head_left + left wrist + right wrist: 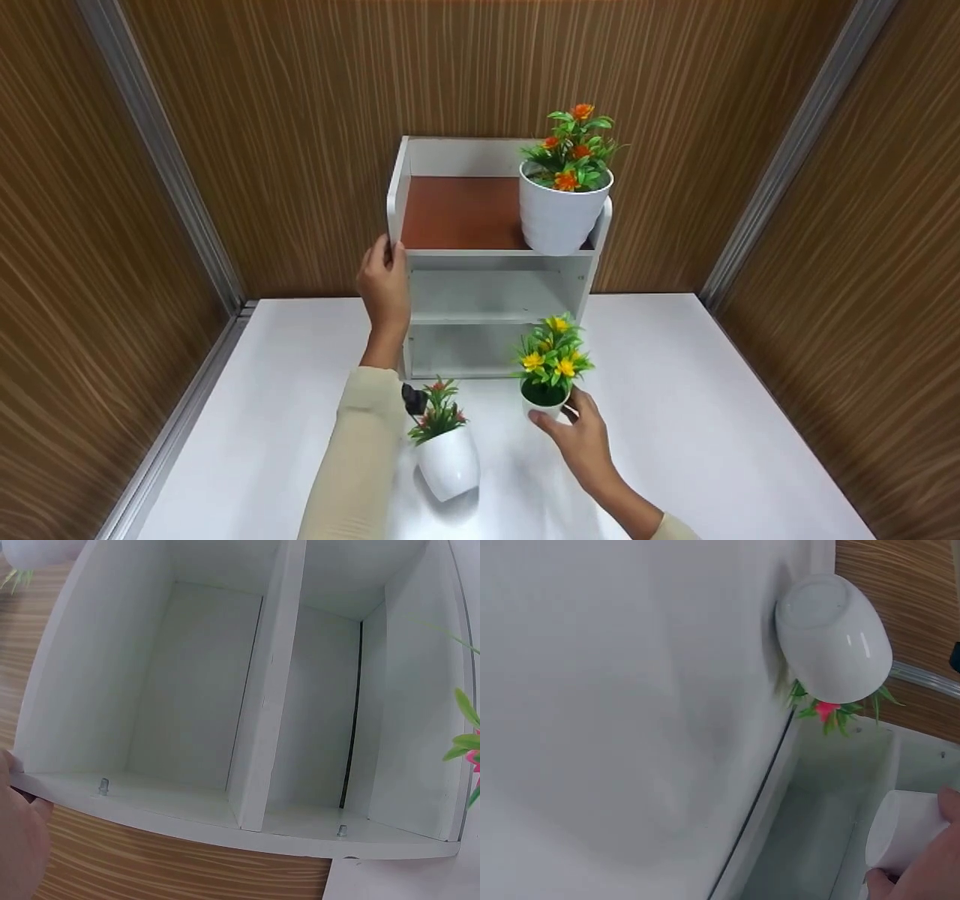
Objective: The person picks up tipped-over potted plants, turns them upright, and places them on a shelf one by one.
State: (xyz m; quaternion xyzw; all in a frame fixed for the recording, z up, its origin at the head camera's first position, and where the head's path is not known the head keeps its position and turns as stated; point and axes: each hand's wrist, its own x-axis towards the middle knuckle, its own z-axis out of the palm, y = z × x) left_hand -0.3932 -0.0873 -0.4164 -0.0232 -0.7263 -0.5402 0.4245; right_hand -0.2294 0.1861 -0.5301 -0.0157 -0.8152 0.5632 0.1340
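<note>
My left hand (384, 289) grips the left side panel of a small white shelf unit (461, 214) near its brown top board. In the left wrist view, part of that hand (22, 840) shows at the panel's edge. My right hand (586, 442) holds a small potted plant with yellow flowers (546, 356), thumb and fingers around its white pot (902, 829). This plant is upright, in front of the lower compartment. A larger white pot with orange flowers (561, 214) stands on the right of the top board.
On the white table (300, 420), a rounded white pot with reddish-pink flowers (450, 465) leans by my left forearm. Two compartments face forward, with small metal pegs (103, 786) on an inner side wall. Wood-grain walls (300, 112) surround the table.
</note>
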